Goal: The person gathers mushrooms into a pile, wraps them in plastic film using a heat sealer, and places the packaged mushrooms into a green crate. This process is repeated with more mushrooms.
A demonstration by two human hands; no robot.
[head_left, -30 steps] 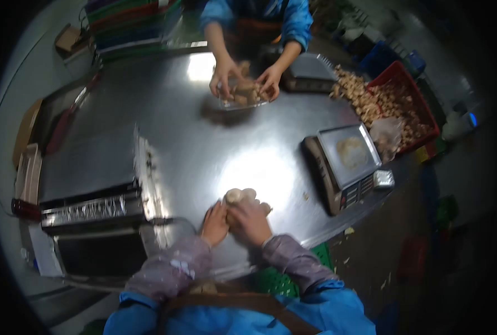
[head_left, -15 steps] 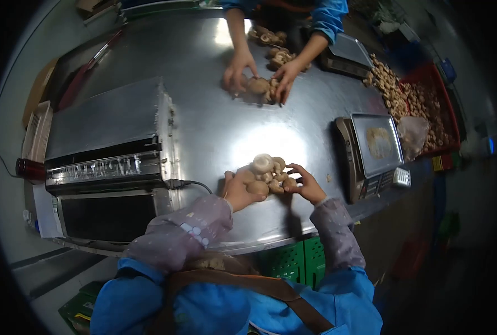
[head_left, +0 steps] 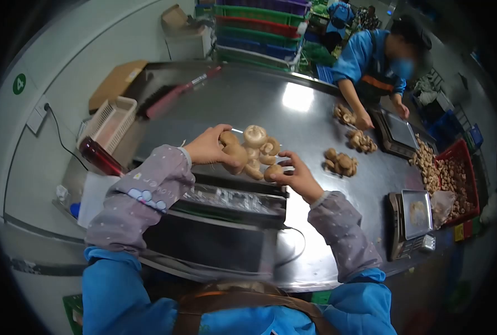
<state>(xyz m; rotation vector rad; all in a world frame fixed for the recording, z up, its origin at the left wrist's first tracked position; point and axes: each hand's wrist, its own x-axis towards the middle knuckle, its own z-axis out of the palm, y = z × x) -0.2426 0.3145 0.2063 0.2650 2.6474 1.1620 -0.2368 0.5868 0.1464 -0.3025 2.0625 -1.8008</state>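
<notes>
A bunch of brown mushrooms (head_left: 254, 135) is held between my two hands, above the far part of a flat machine with a black panel (head_left: 203, 240). My left hand (head_left: 208, 147) is closed around mushrooms on the bunch's left side, thumb and fingers pressed to the caps. At the right end, my right hand (head_left: 302, 177) pinches a small round mushroom (head_left: 273, 172). The machine's slotted strip with crumpled clear film (head_left: 231, 200) lies just below the bunch.
Several mushroom piles (head_left: 341, 162) lie on the metal table (head_left: 310, 131) to the right. Beyond them a co-worker (head_left: 365, 61) reaches near a scale (head_left: 396, 134). Another scale (head_left: 416, 215) and a red crate (head_left: 466, 181) of mushrooms stand right. A brush (head_left: 176, 95) and white basket (head_left: 114, 123) lie left.
My hands have carried the mushrooms from the table leftward over the machine, and my view has swung left and up. The co-worker's hands have left their mushroom pile and moved toward the scale.
</notes>
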